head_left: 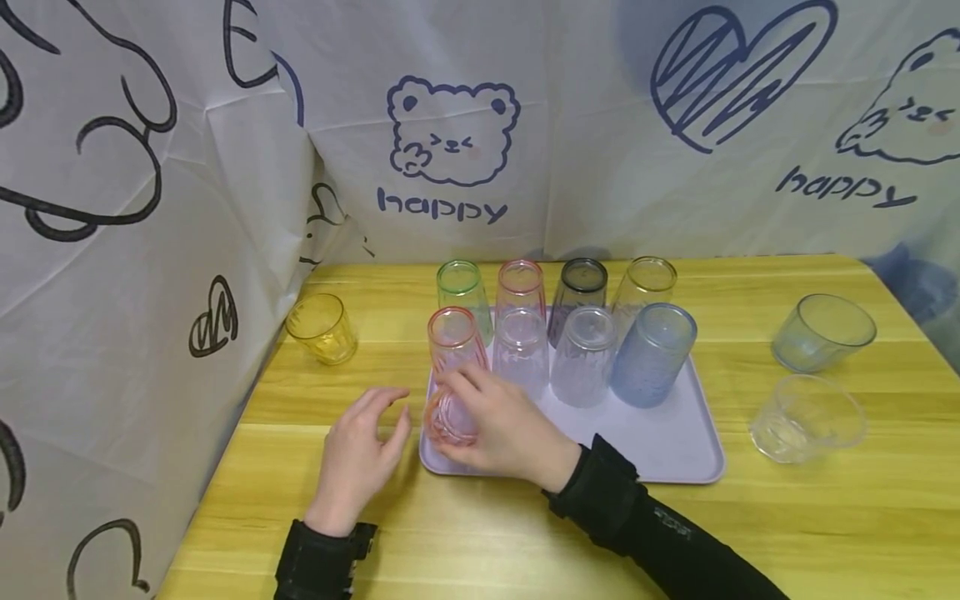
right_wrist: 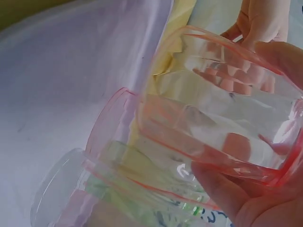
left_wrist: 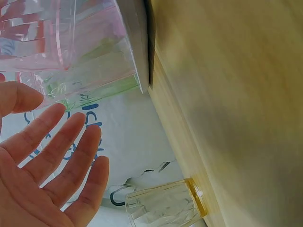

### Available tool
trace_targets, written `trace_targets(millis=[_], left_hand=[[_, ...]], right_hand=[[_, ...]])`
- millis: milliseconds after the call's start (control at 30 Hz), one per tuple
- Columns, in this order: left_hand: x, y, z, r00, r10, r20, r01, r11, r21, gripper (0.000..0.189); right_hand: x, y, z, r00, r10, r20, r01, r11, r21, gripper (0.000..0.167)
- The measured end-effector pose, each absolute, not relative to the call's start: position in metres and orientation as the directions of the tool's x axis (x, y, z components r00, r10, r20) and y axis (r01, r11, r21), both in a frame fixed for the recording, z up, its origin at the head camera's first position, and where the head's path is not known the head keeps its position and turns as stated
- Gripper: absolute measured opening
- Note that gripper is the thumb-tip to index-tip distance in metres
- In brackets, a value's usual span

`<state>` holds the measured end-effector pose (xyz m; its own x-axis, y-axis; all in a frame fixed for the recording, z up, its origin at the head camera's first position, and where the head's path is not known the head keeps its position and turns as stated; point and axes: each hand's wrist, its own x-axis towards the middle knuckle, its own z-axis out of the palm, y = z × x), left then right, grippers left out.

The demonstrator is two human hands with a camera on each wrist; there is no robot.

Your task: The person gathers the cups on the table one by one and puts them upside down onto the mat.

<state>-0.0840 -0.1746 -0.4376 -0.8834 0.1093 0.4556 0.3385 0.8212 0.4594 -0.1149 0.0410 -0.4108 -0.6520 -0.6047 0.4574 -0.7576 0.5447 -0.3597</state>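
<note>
Head view: my right hand (head_left: 504, 427) pinches the coral-tinted glass (head_left: 448, 421) from opposite sides, thumb on its near side, fingers on its far side. The glass is upside down over the near left corner of the lilac tray (head_left: 660, 450), just in front of the red-rimmed glass (head_left: 454, 340). From my left wrist, its mouth looks raised clear of the tray.

My left hand (head_left: 360, 454) holds nothing; its fingers are lightly spread, thumb apart, just left of the tray. The yellow glass (head_left: 324, 333) stands well beyond it, at the far left. Over on the right, off the tray, the bluish glass (head_left: 823, 337) and the clear glass (head_left: 783, 437) stand mouth up.

To handle this well, I should keep the mouth level, so that if I lower it the whole rim meets the tray together and nothing chips. The far fingers are my main worry: they sit close to the red-rimmed glass, so I would leave them room to slip out without knocking it. I'd also keep the rim inside the tray's raised left edge, grip only firmly enough for slick walls, and steady the base with my free hand.
</note>
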Motion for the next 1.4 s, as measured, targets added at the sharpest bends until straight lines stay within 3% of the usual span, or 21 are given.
trace_targets(millis=[700, 1133, 1400], left_hand=[[-0.083, -0.173, -0.441, -0.89, 0.118, 0.44, 0.338, 0.818, 0.464, 0.02], [-0.083, -0.167, -0.441, -0.921, 0.117, 0.373, 0.32, 0.772, 0.549, 0.023], [-0.081, -0.158, -0.44, -0.938, 0.143, 0.316, 0.316, 0.726, 0.611, 0.032]], right_hand=[[-0.117, 0.032, -0.435, -0.708, -0.618, 0.341, -0.704, 0.582, -0.408, 0.083], [-0.116, 0.056, -0.447, -0.768, -0.538, 0.346, -0.619, 0.485, -0.618, 0.086], [-0.111, 0.068, -0.449, -0.829, -0.526, 0.189, -0.479, 0.492, -0.727, 0.081]])
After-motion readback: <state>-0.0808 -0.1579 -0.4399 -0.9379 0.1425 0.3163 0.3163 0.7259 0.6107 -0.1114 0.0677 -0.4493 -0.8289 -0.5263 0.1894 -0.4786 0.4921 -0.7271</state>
